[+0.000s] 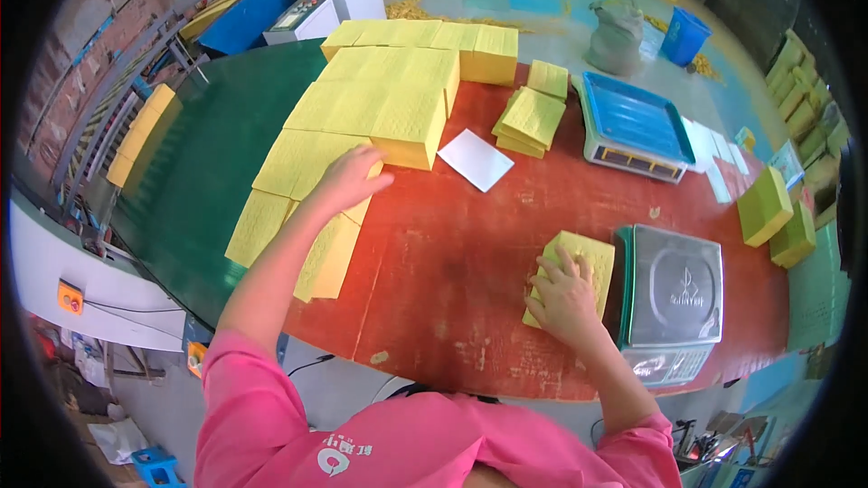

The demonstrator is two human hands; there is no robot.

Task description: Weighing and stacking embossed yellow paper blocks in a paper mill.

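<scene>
Stacks of yellow paper (389, 95) stand in rows on the left part of the red table (434, 262). My left hand (351, 179) is over the near part of these rows, its thumb apart from its fingers; whether its fingertips touch the paper I cannot tell. On the right, my right hand (568, 298) lies with spread fingers on top of a separate yellow paper stack (592, 258). That stack sits just left of a scale with a metal plate (678, 285).
A white sheet (476, 161) and small yellow stacks (532, 117) lie mid-table. Behind them is a scale with a blue tray (633, 117). More yellow blocks (765, 206) stand at the right edge. A green conveyor belt (208, 136) runs along the left.
</scene>
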